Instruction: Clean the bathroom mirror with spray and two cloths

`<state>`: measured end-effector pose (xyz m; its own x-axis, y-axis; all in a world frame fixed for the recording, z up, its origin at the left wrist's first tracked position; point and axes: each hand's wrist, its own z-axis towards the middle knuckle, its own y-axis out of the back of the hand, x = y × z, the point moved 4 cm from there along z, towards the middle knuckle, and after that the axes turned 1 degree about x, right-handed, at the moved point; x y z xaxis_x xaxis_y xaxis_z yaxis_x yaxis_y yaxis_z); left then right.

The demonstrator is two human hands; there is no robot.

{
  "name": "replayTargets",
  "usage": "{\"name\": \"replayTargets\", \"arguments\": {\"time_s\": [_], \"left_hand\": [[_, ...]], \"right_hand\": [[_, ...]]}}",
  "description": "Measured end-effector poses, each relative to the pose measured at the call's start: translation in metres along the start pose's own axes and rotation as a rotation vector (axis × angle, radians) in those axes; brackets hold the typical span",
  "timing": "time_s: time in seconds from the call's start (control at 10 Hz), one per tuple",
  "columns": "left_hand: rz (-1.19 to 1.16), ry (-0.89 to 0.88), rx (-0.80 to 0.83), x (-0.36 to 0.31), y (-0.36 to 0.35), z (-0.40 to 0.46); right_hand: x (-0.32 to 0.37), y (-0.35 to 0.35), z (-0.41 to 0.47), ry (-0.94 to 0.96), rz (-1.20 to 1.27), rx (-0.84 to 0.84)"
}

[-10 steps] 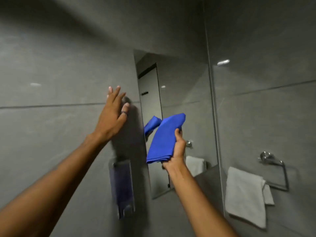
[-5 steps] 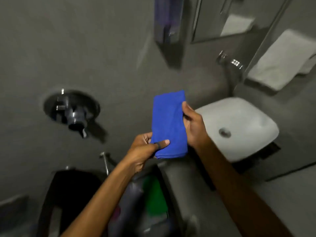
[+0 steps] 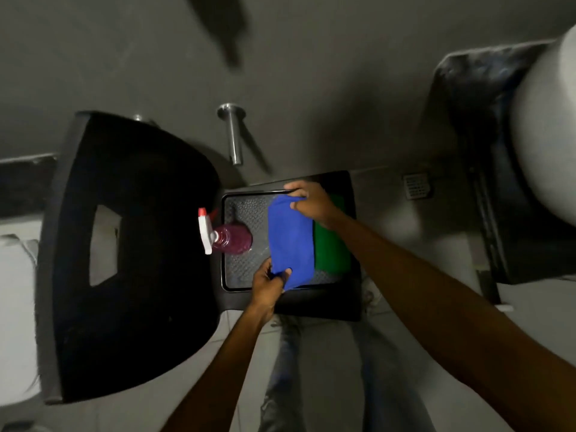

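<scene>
I look straight down at a dark tray (image 3: 243,210) on a black stool. A folded blue cloth (image 3: 291,241) lies over the tray's middle, held at both ends. My left hand (image 3: 269,283) pinches its near end and my right hand (image 3: 313,202) grips its far end. A folded green cloth (image 3: 332,247) lies in the tray just right of the blue one, partly under my right wrist. A spray bottle (image 3: 229,240) with pink liquid and a white and red trigger head stands at the tray's left side. The mirror is out of view.
A black chair back (image 3: 134,244) fills the left. A chrome wall fitting (image 3: 233,132) sticks out above the tray. A white basin (image 3: 548,135) and dark bin liner sit at the right, a floor drain (image 3: 417,185) beside them. My legs stand below the stool.
The view swung down from the mirror to the tray. My left hand left the wall and joined the right on the blue cloth, and both lowered it onto the tray.
</scene>
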<state>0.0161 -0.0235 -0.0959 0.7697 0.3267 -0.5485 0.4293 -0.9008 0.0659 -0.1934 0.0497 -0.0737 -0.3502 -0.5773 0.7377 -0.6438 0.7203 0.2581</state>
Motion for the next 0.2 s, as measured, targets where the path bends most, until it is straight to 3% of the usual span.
{"name": "replayTargets", "arguments": {"time_s": [0.1,0.2], "left_hand": [[0.033,-0.012,-0.034,0.023,0.013,0.042],[0.251,-0.074,-0.1,0.019,0.017,0.052]], "right_hand": [[-0.024,-0.034,0.036,-0.025,-0.076,0.056],[-0.03,-0.044,0.047,0.013,-0.244,0.032]]}}
